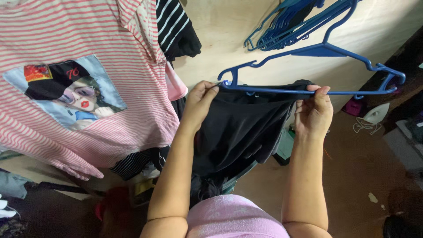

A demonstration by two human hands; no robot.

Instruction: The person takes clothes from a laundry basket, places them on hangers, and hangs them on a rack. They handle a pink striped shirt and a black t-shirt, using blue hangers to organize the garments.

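- Step in hand, as I judge it: draping a dark, soft black cloth garment (240, 128) over the bottom bar of a blue plastic clothes hanger (317, 70), which hangs in front of a pale wall.
- The left hand (200, 103) pinches the garment's edge against the hanger's left end, fingers closed on cloth and bar together.
- The right hand (313, 112) grips the garment's other edge at the bar, near its middle, thumb and fingers clamped.
- The garment hangs below the bar, bunched between both forearms.
- A pink-and-white striped shirt with a printed picture panel (83, 83) hangs just beside it on the left; a bunch of spare blue hangers (286, 26) hangs above.
- The next move likely calls for spreading the cloth evenly along the bar so it does not slide off.
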